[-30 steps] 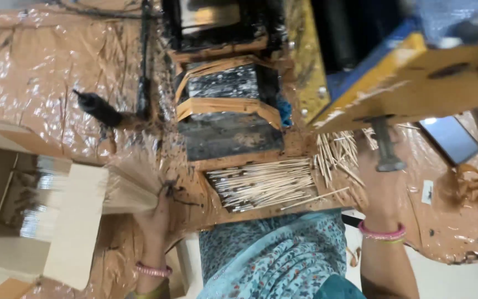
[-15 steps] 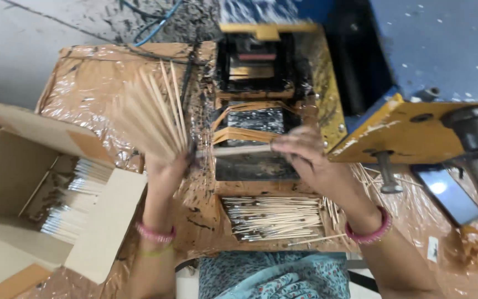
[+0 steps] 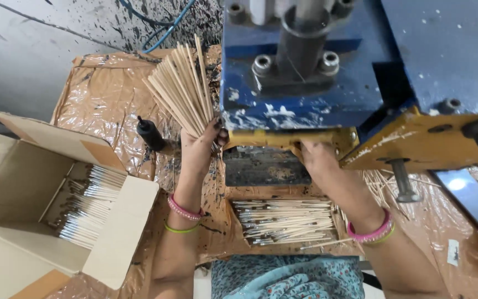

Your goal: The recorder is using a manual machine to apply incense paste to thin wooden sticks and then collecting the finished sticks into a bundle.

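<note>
Her left hand point(image 3: 197, 149) grips a fanned bundle of thin pale wooden sticks point(image 3: 181, 88), while the right hand point(image 3: 317, 155) reaches under the blue metal press point(image 3: 316, 66), its fingers hidden.

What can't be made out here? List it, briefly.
- Right hand, head view: fingertips hidden under the blue press; what they grip cannot be told.
- Cardboard box: cut off by the left edge.
- Left hand: lower ends of its fanned wooden sticks hidden in its grip.

Open box at left, lit screen at right

A brown cardboard box point(image 3: 34, 216) holds silver-tipped sticks; a phone point(image 3: 468, 195) with glowing bluish screen lies flat; small white label point(image 3: 453, 252) nearby.
</note>
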